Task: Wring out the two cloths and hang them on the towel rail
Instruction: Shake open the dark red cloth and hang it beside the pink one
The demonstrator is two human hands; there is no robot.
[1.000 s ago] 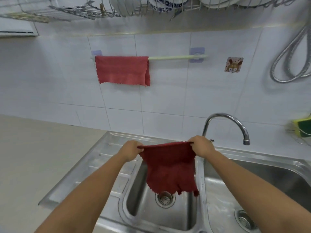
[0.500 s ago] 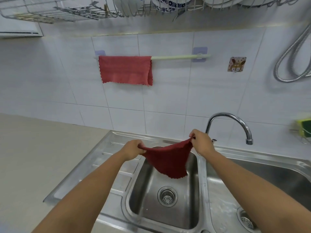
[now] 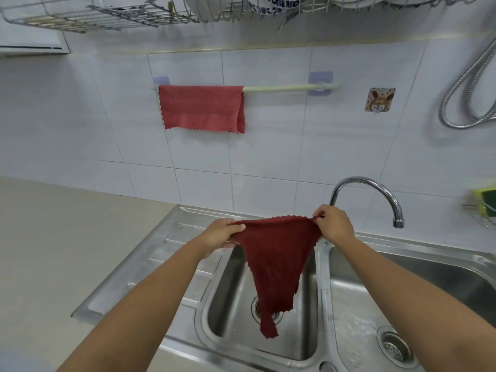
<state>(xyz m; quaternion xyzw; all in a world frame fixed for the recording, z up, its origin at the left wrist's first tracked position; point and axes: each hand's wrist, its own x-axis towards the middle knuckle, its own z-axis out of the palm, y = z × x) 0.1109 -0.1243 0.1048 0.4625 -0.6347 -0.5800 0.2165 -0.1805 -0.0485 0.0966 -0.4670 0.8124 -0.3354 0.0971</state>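
Note:
A dark red cloth (image 3: 276, 259) hangs spread over the left sink basin (image 3: 228, 291). My left hand (image 3: 221, 234) pinches its upper left corner and my right hand (image 3: 334, 224) pinches its upper right corner. The cloth's lower end dangles in a point above the drain. A lighter red cloth (image 3: 200, 108) is draped over the left half of the pale green towel rail (image 3: 287, 88) on the tiled wall. The rail's right half is bare.
A chrome tap (image 3: 375, 191) curves right, just behind my right hand. A second basin (image 3: 416, 296) lies to the right, a ribbed draining board (image 3: 161, 261) to the left. A wire dish rack (image 3: 107, 14) hangs overhead. A sponge holder (image 3: 485, 205) and a shower hose (image 3: 467, 84) are on the right wall.
The cloth flipped up and bunched half a second ago, then dropped and now hangs long again. Both hands stayed on its corners and rose slightly.

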